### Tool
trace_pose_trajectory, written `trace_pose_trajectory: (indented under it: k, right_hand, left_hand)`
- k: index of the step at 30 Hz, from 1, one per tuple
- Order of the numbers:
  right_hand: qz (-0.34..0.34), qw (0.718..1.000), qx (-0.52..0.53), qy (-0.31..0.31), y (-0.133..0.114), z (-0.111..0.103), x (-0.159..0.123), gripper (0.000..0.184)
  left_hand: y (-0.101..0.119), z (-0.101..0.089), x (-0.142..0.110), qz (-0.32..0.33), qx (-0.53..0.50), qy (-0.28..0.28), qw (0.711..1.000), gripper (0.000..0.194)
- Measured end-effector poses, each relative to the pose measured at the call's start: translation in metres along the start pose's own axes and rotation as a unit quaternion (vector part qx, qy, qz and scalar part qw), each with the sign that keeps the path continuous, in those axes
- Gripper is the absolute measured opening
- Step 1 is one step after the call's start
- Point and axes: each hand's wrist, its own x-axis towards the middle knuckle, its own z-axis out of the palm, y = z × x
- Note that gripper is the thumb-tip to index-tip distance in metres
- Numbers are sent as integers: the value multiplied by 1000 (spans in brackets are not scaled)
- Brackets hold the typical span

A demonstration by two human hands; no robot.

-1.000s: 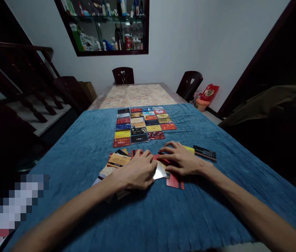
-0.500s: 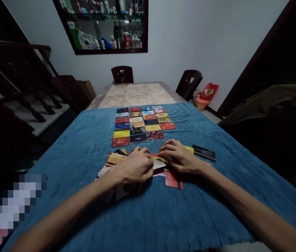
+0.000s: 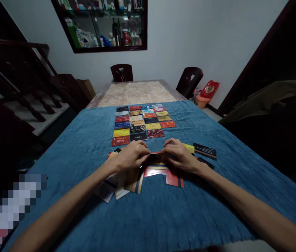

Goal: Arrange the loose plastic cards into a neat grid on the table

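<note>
My left hand (image 3: 131,155) and my right hand (image 3: 179,156) face each other over a loose pile of plastic cards. Between them, a dark card with a red edge (image 3: 155,154) is tilted up, and the curled fingers of each hand pinch one end. Under my hands lie overlapping cards, among them a tan card with a dark stripe (image 3: 134,180) and a red card (image 3: 174,178). Beyond my hands several cards lie in neat columns, such as a black card (image 3: 138,137) and a dark red card (image 3: 120,141) at the near end.
A blue cloth (image 3: 85,140) covers the near part of the table. Right of the pile lie a black card (image 3: 205,150) and a yellow card (image 3: 189,148). Chairs (image 3: 122,73) stand at the far end, with a red bag (image 3: 210,89) by the wall.
My left hand has shifted up and slightly left, uncovering cards below it. The white-and-yellow card between my hands no longer shows; a dark card is now pinched there.
</note>
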Motion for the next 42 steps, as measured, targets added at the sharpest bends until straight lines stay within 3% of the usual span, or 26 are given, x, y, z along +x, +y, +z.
trace_pose_trajectory:
  k: [7,17,32,42]
  right_hand:
    - [-3,997,34,70,-11,3,3,31]
    - [8,997,1,77,-11,14,2,25]
    - [2,995,-61,83,-6,11,0,26]
    - [12,994,-79,77,-1,11,1,26]
  left_hand:
    - [-8,7,2,6,-12,32,999,23]
    - [-7,10,2,-5,0,38,999,22]
    - [-8,12,2,-23,39,13,999,28]
    - [-15,16,3,-34,11,33,999,30]
